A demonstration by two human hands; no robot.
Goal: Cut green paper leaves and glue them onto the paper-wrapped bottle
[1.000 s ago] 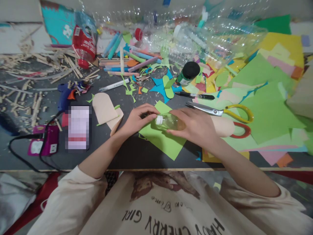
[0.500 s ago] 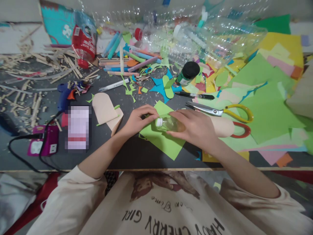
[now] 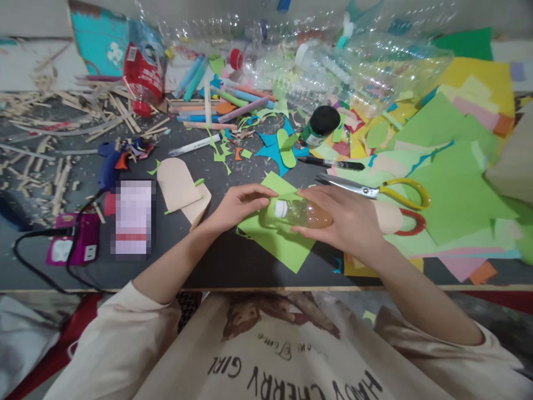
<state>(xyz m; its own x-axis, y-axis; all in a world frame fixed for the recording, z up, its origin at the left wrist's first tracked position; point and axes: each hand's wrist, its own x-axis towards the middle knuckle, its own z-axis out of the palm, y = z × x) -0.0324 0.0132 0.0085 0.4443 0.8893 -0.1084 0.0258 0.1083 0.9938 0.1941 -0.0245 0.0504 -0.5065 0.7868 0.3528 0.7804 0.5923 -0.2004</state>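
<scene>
A small clear plastic bottle [image 3: 308, 212] with a white cap and pale amber liquid lies on its side above a square of light green paper [image 3: 291, 253]. My right hand [image 3: 345, 214] wraps round its base end, thumb on the near side and fingers on the far side. By the cap, my left hand [image 3: 239, 205] rests at the paper's left part, fingers stretched and thumb apart from them; its fingertips touch or hover over the paper. Partly behind my right hand, a cream paper piece [image 3: 389, 216] covers part of the scissors [image 3: 372, 190], which have a yellow and a red handle.
A black pen [image 3: 333, 163] and a black-capped jar [image 3: 320, 126] stand beyond my hands. Cream paper cutouts [image 3: 179, 186], a phone [image 3: 133, 216] and a blue glue gun [image 3: 109, 164] lie left. Green sheets [image 3: 462, 194] spread right. Plastic bottles [image 3: 283, 61] and sticks [image 3: 120, 111] crowd the back.
My right hand has shifted the bottle slightly right and toward me, so more of its body and cap show. My left hand has barely moved.
</scene>
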